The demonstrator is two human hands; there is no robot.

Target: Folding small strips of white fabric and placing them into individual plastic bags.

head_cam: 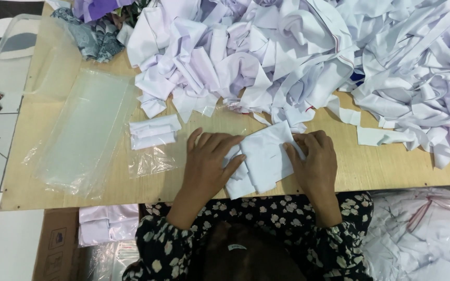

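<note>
Left hand (207, 162) and right hand (316, 158) press flat, fingers spread, on white cloth piece (263, 158) at near table (386, 166) edge; likely risk: cloth slipping off edge or fold shifting loose.

Fabric heap (308, 47) runs off top and right edges

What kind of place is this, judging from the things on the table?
Probably a garment packing workshop: a big heap of white cloth pieces covers the wooden table, with clear plastic bags stacked beside a small folded white bundle.
</note>
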